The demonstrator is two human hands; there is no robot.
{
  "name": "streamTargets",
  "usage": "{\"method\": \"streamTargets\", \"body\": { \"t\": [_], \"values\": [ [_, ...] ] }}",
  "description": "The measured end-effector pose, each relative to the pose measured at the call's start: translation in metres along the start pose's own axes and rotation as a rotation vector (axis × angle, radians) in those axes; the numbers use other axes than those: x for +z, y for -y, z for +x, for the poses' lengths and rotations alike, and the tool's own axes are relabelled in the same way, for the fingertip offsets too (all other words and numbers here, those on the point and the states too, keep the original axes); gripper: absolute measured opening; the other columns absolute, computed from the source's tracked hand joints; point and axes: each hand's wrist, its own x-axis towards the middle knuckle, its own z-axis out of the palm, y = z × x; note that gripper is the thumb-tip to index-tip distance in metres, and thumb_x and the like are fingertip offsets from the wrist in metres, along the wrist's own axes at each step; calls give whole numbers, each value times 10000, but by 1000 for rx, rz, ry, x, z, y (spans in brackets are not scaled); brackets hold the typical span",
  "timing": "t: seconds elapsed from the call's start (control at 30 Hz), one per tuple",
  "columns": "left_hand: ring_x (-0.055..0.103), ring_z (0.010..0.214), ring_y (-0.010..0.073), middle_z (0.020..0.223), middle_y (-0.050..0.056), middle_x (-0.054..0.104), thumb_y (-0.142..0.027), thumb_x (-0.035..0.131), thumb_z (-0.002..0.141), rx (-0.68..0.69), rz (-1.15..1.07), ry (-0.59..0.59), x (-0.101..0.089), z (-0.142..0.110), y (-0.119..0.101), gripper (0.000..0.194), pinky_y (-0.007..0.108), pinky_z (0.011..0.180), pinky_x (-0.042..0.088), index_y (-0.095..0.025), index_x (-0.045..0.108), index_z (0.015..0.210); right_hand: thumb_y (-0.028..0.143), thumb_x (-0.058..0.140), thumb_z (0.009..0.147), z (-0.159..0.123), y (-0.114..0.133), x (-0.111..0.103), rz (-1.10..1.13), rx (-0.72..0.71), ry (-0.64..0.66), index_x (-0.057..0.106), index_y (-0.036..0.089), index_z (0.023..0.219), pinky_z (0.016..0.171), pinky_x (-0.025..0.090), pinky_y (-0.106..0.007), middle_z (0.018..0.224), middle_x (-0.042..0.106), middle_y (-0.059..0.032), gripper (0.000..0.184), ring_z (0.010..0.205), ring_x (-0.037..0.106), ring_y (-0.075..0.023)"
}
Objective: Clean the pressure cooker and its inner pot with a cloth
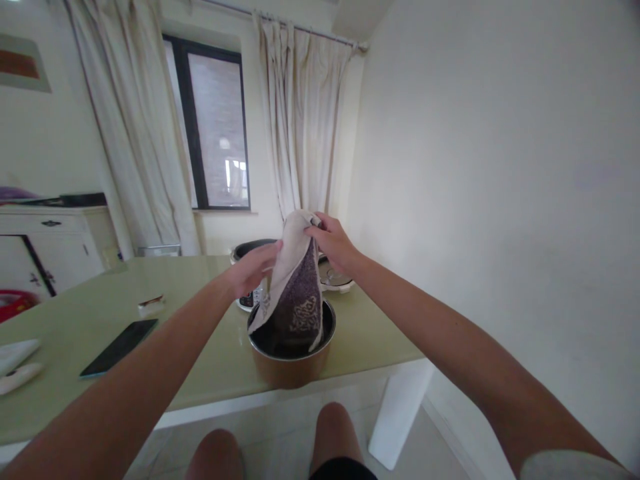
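A towel [303,303], pale on one face and dark purple-brown with a light pattern on the other, hangs folded over itself. Its lower end reaches into a cooker's inner pot [290,373], copper-coloured outside and black inside, near the table's front edge. My right hand [336,241] pinches the top of the towel between thumb and fingers. On the towel's left side, my left hand [254,268] has its fingers closed at the fabric, the tips partly hidden. Directly behind stands a white electric cooker [246,301], its open lid [337,285] to the right.
The pot stands on a green-topped table [200,353] with white legs. A dark phone or tablet [119,348] lies to the left, with a small white item [151,305] beyond it and white objects [20,377] at the far left. A wall [490,167] rises on the right.
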Motion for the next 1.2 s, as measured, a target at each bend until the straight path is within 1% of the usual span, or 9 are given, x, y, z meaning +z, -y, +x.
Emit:
{"method": "streamTargets", "body": {
  "t": [0.07, 0.13, 0.33, 0.53, 0.7, 0.83, 1.0, 1.1, 1.2],
  "values": [
    [744, 1027, 295, 1072, 149, 802, -666, 894, 664, -105, -55, 161, 0, -2, 7, 609, 408, 925, 575, -169, 776, 995, 313, 577, 736, 3, 5, -8, -15, -13, -85, 611, 209, 891, 610, 401, -237, 767, 553, 40, 190, 733, 536, -145],
    [753, 988, 283, 1069, 151, 805, -553, 947, 654, -61, -103, 183, 4, 1, 5, 556, 395, 914, 589, -156, 768, 1000, 304, 581, 726, 3, 7, -23, -48, -8, -185, 598, 210, 885, 602, 402, -235, 765, 546, 38, 185, 728, 521, -143],
    [734, 829, 224, 988, 96, 796, -571, 918, 673, 109, 19, -5, 36, 35, -6, 645, 345, 751, 596, -182, 703, 1139, 267, 630, 666, -29, -6, -73, 33, 198, -520, 497, 289, 1149, 584, 469, -240, 846, 577, 61, 502, 730, 562, -151],
    [698, 813, 226, 896, 74, 762, -450, 713, 885, 195, 530, -138, 75, 62, 19, 341, 344, 769, 541, -184, 686, 1097, 280, 612, 696, -82, -54, -89, 63, 421, -627, 363, 315, 1209, 635, 535, -246, 901, 599, 52, 571, 739, 613, -142],
    [714, 999, 245, 1241, 138, 735, -271, 659, 889, 305, 884, 15, 64, 40, 50, 309, 387, 945, 519, -189, 658, 1187, 310, 611, 759, -135, -99, -114, -324, 657, -437, 525, 270, 1109, 726, 568, -319, 918, 645, 4, 362, 826, 660, -184],
    [741, 968, 237, 1100, 88, 785, -392, 530, 994, 220, 917, 171, 56, -23, 69, 256, 349, 857, 528, -231, 689, 1113, 385, 669, 838, -162, -118, -120, -603, 739, -175, 664, 198, 989, 865, 569, -348, 1186, 700, -126, 240, 1106, 676, -256],
    [781, 907, 326, 969, 135, 808, -561, 447, 1038, 99, 1341, 269, 92, -102, 95, 435, 400, 740, 528, -230, 727, 1008, 686, 603, 914, -142, -127, -67, -564, 715, 109, 659, 191, 1265, 799, 589, -342, 1285, 722, -139, 609, 1082, 718, -270],
    [793, 844, 368, 903, 193, 803, -397, 390, 1075, 104, 1515, 283, 107, -116, 115, 403, 430, 683, 539, -178, 728, 1049, 518, 813, 790, -117, -134, -32, -907, 622, 292, 688, 162, 1242, 865, 574, -370, 1240, 749, -171, 589, 1081, 727, -323],
    [790, 790, 347, 853, 179, 798, -360, 342, 1086, 237, 1541, 376, 90, -114, 125, 435, 416, 666, 540, -177, 732, 1025, 285, 853, 716, -93, -143, -16, -1038, 608, 347, 699, 121, 1240, 920, 559, -432, 1258, 735, -233, 570, 1138, 712, -393]
  ]
}}
